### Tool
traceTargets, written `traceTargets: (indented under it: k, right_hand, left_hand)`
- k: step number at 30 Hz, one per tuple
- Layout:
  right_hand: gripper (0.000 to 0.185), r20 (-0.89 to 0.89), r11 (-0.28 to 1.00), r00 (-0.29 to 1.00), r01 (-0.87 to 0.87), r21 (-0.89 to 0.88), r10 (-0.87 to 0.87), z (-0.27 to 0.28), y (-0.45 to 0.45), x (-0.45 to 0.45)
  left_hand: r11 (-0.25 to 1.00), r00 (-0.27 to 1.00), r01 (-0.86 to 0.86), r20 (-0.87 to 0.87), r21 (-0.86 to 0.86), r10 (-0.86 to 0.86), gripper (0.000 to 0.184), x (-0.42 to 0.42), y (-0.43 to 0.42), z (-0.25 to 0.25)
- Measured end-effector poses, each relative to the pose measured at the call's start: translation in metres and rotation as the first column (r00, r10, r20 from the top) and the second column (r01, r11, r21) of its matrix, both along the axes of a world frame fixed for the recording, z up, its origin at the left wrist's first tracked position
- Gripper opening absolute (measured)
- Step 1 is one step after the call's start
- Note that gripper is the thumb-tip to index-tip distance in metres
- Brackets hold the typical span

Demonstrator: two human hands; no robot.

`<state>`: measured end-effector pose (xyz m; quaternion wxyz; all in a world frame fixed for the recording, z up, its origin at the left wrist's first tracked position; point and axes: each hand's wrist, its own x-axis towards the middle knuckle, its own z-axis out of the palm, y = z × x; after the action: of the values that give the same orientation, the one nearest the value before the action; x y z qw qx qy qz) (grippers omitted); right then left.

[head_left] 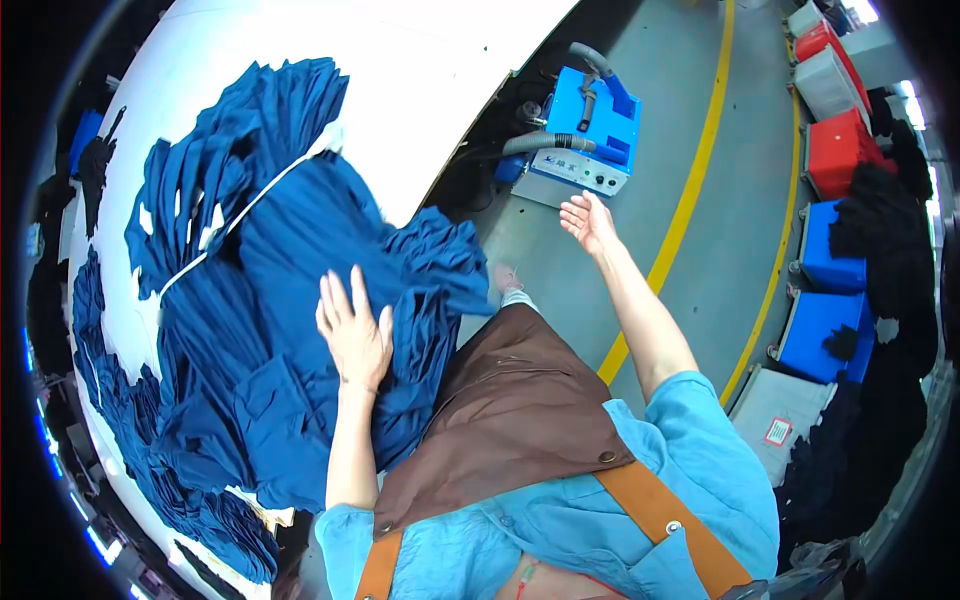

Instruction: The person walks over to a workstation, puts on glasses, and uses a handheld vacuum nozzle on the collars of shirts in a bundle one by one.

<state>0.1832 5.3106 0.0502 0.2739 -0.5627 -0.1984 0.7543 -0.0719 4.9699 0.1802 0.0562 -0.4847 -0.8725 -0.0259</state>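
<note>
A large pile of dark blue fabric pieces [270,290] lies bunched on the white table [420,60]. A white cord [262,190] runs across the upper part of the pile. My left hand [355,335] rests flat on top of the fabric, fingers stretched out and holding nothing. Out over the floor to the right, my right hand [592,222] hangs in the air with its fingers extended and nothing in it. Nearest to it is a blue and white machine [585,135] with grey hoses.
More blue fabric [200,515] lies along the table's near left edge. Yellow lines [697,185] mark the grey floor. Along the right side stand red bins [838,150], blue bins [830,335] and a pale bin [775,415], with black cloth [880,230] over some of them.
</note>
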Motion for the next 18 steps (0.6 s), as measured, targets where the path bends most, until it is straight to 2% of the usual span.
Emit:
traceTargets:
  k: [2,5,9,10,13,15,17,18]
  right_hand:
    - [0.032,-0.050,0.993,0.996,0.064,-0.096,-0.069,-0.045,0.047,-0.005]
    - [0.031,-0.070,0.980,0.989,0.116,-0.161,-0.129,-0.101,0.102,-0.012]
    - [0.029,-0.049,0.977,0.994,0.082,-0.198,-0.093,-0.157,0.163,-0.018]
    - [0.028,-0.023,0.977,0.995,0.086,-0.194,-0.092,-0.166,0.178,-0.020]
    - [0.027,0.074,0.981,0.992,0.115,-0.157,-0.104,-0.178,0.204,-0.023]
    - [0.026,0.124,0.982,0.984,0.146,-0.120,-0.131,-0.173,0.210,-0.023]
    - [0.026,0.151,0.981,0.975,0.176,-0.075,-0.164,-0.162,0.209,-0.018]
    - [0.025,0.149,0.981,0.974,0.183,-0.058,-0.172,-0.154,0.206,-0.016]
  left_hand:
    - [1.000,0.998,-0.026,0.062,0.009,0.026,0.072,-0.004,-0.001,-0.012]
    - [0.998,0.997,-0.049,0.052,-0.045,0.051,0.072,-0.006,0.002,-0.012]
    - [0.989,0.971,-0.120,0.199,-0.092,0.136,0.069,-0.008,0.013,0.008]
    - [0.991,0.982,-0.115,0.139,-0.075,0.124,0.067,-0.007,0.013,0.006]
    - [0.968,0.953,-0.226,0.181,-0.112,0.243,0.065,0.003,0.010,0.021]
    - [0.973,0.933,-0.213,0.277,-0.087,0.229,0.060,0.006,0.008,0.037]
    - [0.973,0.920,-0.230,0.326,-0.005,0.220,0.048,0.011,-0.011,0.055]
    - [0.971,0.918,-0.240,0.327,0.003,0.226,0.048,0.015,-0.025,0.062]
